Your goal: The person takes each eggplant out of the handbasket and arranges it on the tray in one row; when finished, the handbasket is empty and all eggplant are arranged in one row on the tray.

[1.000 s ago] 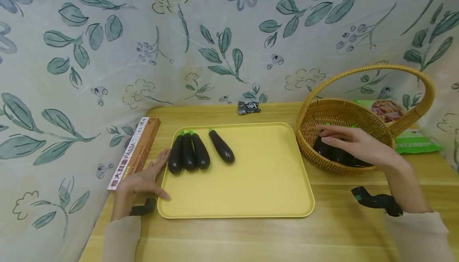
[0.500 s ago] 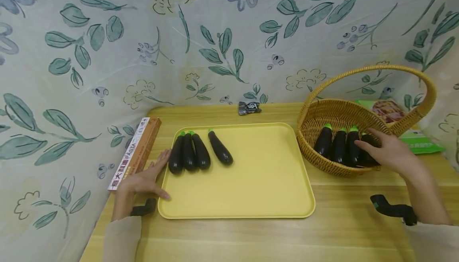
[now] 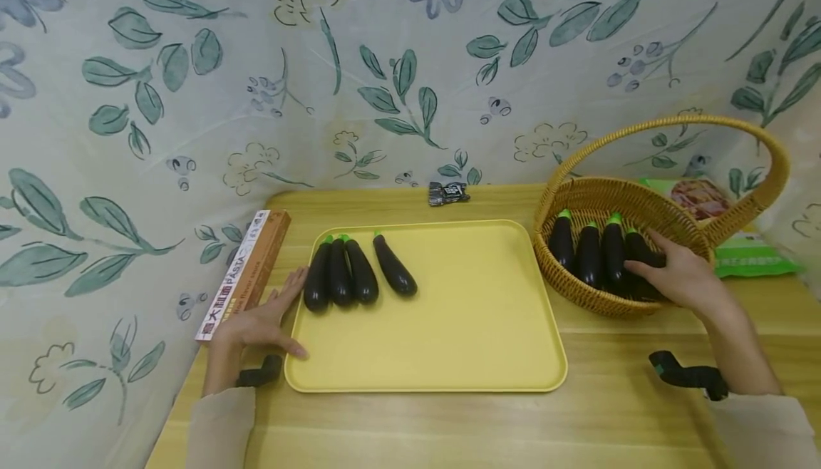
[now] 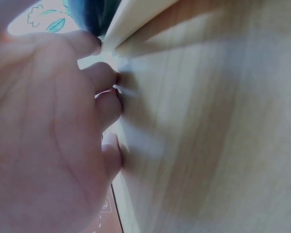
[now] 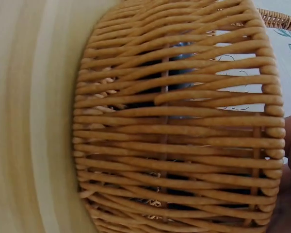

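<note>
My right hand [image 3: 683, 276] reaches into the wicker basket [image 3: 577, 294], thumb and fingers round the rightmost of several dark eggplants [image 3: 613, 248] lying side by side with green stem ends away from me. In the right wrist view the basket's woven side [image 5: 179, 131] hides most of this hand. With fingers spread, my left hand [image 3: 256, 323] rests at the left edge of the yellow tray [image 3: 474, 326], its thumb on the rim. Several eggplants [image 3: 340, 273] lie close together at the tray's left, and one more eggplant [image 3: 394, 266] lies tilted beside them.
A pasta box [image 3: 246, 273] lies left of the tray, close to the left hand. Behind the tray sits a small black wrapped packet [image 3: 447, 193]. A green food bag [image 3: 750, 255] lies behind the basket at right, and a floral cloth [image 3: 410, 84] hangs along the back.
My right hand came down over the basket's right side, and the eggplants in it have shifted left, some fanning out. The left hand and the tray have stayed put.
</note>
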A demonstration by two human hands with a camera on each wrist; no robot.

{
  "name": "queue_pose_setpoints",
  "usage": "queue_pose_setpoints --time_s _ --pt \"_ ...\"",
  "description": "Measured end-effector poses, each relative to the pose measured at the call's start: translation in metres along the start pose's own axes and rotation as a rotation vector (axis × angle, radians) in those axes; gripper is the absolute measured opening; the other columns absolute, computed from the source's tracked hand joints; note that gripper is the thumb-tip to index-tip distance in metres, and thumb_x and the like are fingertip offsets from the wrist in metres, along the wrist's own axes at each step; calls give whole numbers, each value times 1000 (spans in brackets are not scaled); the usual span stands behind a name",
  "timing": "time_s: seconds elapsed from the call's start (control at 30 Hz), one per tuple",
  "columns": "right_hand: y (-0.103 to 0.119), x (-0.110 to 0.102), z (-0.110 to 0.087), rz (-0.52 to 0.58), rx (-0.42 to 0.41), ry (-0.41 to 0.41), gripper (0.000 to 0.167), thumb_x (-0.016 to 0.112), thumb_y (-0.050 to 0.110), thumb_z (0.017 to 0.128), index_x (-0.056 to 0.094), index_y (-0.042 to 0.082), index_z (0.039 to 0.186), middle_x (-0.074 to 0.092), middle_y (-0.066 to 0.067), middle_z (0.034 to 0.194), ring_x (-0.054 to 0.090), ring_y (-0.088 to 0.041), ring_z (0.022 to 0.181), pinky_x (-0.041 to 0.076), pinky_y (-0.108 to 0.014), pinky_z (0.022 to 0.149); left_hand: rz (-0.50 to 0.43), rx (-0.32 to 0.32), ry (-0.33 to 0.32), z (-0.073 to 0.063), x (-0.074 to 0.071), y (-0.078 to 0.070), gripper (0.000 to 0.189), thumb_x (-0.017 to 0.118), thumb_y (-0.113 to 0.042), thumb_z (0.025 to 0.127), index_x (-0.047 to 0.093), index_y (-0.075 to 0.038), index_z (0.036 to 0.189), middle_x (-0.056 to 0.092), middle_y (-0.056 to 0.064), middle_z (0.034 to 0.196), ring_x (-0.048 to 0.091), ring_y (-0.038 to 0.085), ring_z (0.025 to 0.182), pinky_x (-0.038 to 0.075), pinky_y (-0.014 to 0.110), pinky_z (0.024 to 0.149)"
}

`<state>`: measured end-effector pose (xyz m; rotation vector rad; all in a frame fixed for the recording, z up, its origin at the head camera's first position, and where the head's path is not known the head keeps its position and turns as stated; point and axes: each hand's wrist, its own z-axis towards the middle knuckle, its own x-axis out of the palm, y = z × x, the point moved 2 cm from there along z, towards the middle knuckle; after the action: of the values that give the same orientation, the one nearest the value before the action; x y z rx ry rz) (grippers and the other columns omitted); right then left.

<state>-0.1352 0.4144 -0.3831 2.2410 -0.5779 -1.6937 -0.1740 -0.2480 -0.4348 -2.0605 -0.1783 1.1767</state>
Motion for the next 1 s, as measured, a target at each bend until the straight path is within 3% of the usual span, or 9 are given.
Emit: queue_pose_setpoints --time_s 0.13,0.23,0.33,0.47,0.53,0.6,0.7,0.8,1.0 --pt "0 2 1 25 -5 -12 92 47 48 107 -2 -8 161 50 -52 131 37 -14 46 44 -37 62 -2 -2 -1 -1 0 1 150 98 -35 64 -9 -8 166 -16 27 171 -12 48 159 -3 73 125" --pt "-1 2 1 44 -7 -28 89 48 47 107 2 -6 162 29 -57 144 44 -20 50 43 -38 61 -3 -1 -2 -1 1 1 150 98 -35 64 -9 -8 166 -15 27 171 -11 48 159 -3 73 125" --pt "-2 2 1 58 -11 -46 85 48 47 107 9 -5 162 28 -55 147 61 -44 79 48 -48 69 -5 -1 -3 -1 0 1 150 98 -35 64 -9 -8 166 -15 28 171 -11 48 159 -3 74 125" --pt "-3 1 0 87 -5 -49 82 47 48 107 15 -2 163 19 -53 152 37 -69 127 46 -69 87 -5 -3 -1 0 0 1 150 98 -36 64 -9 -8 166 -15 28 171 -11 48 159 -3 74 125" --pt "-3 1 0 93 -2 -49 81 47 49 107 16 -1 163 20 -53 152 46 -65 119 49 -64 82 -4 -3 -1 0 0 1 150 98 -36 64 -9 -8 166 -15 28 171 -11 48 159 -3 74 125" --pt "-3 2 -1 102 -6 -52 80 46 48 108 16 0 163 24 -53 151 59 -49 89 49 -53 69 -2 -2 -2 0 -1 1 150 98 -37 64 -9 -8 166 -15 27 171 -10 48 159 -3 74 125" --pt "-1 4 -2 119 -10 -61 79 46 49 108 15 3 164 52 -45 127 39 -18 51 39 -36 54 0 -1 -5 0 0 1 150 97 -37 64 -9 -8 166 -14 27 171 -10 48 159 -2 74 125" --pt "0 3 -4 137 -16 -74 79 46 49 108 14 4 165 57 -40 120 35 -12 53 37 -33 53 -2 0 -4 0 0 1 150 98 -37 64 -9 -7 166 -14 27 171 -10 48 159 -2 73 125" --pt "8 -1 -11 214 -19 -112 78 51 51 106 20 11 165 50 -4 67 32 -11 47 36 -33 44 -13 10 -6 0 0 1 149 97 -36 64 -8 -6 165 -15 28 170 -11 49 159 -4 73 125"
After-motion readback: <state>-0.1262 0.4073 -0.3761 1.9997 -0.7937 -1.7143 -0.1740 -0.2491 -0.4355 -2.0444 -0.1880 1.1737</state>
